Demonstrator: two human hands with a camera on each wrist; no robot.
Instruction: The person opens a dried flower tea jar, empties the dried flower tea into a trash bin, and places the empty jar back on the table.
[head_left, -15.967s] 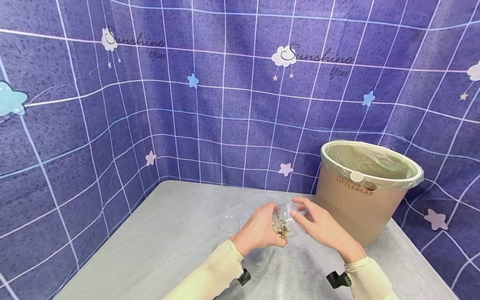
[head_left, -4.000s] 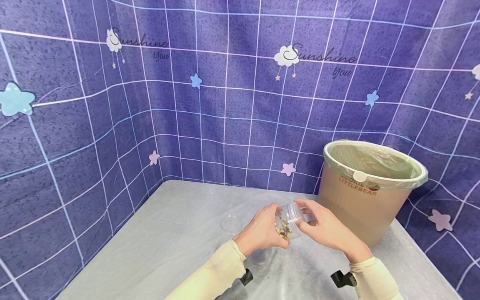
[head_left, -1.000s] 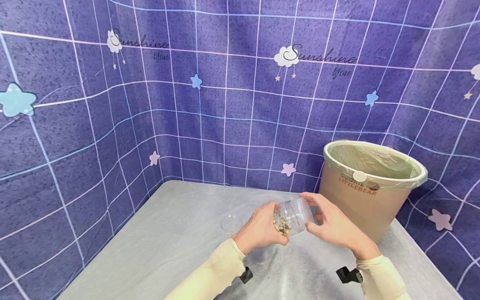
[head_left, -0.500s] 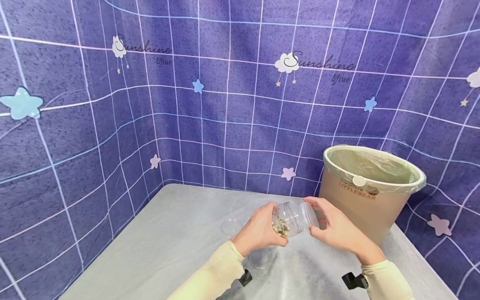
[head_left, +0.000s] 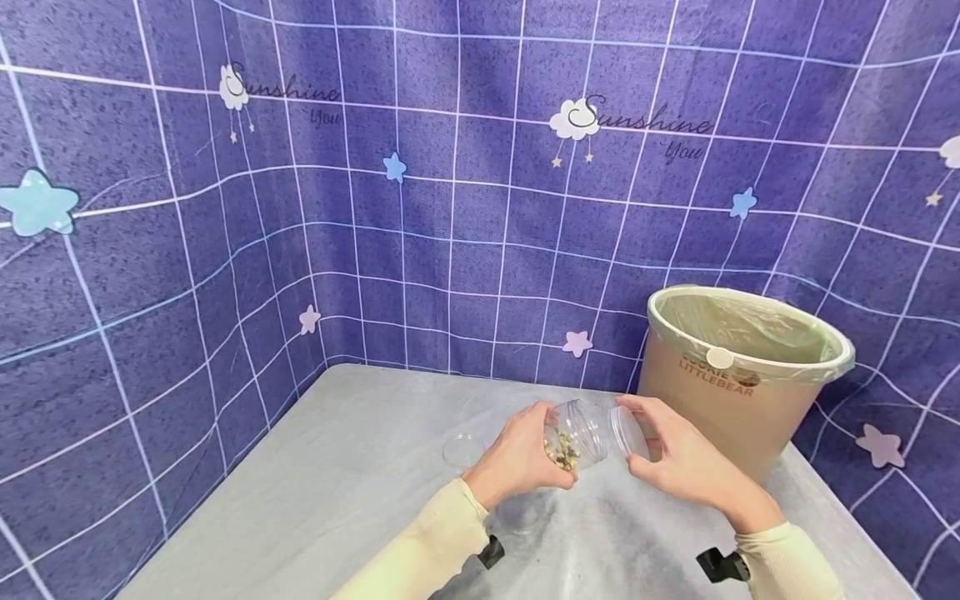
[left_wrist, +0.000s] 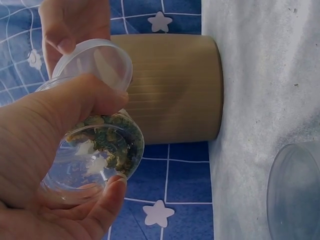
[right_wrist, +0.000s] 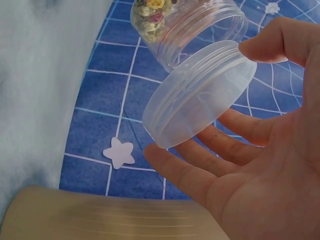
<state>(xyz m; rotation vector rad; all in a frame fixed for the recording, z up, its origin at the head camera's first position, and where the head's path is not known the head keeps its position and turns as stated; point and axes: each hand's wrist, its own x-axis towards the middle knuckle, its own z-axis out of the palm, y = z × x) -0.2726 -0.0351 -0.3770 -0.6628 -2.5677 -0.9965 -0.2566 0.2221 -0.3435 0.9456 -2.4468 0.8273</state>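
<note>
My left hand (head_left: pixel 517 457) grips a clear plastic jar (head_left: pixel 587 432), tilted with its threaded mouth to the right. Dried flowers (head_left: pixel 561 452) in yellow, green and pinkish tones lie inside, near its base. Just off the mouth, my right hand (head_left: pixel 678 457) pinches a translucent screw lid (head_left: pixel 628 433) by the rim. The right wrist view shows the lid (right_wrist: pixel 195 100) apart from the jar (right_wrist: pixel 200 30), with the thumb on one edge and a fingertip at the other. In the left wrist view, thumb and fingers wrap the jar's side.
A clear round piece (head_left: pixel 462 450) lies on the grey-covered table (head_left: pixel 360 450) left of my hands. Another clear container (head_left: pixel 517 521) stands under my left wrist, partly hidden. A beige bin (head_left: pixel 712 417) with a green liner stands at the right. A purple grid curtain (head_left: pixel 465 208) hangs behind.
Earlier the lid sat on the jar's mouth. It has come away to the right with my right hand, leaving a gap. My left hand and the jar stay nearly in place.
</note>
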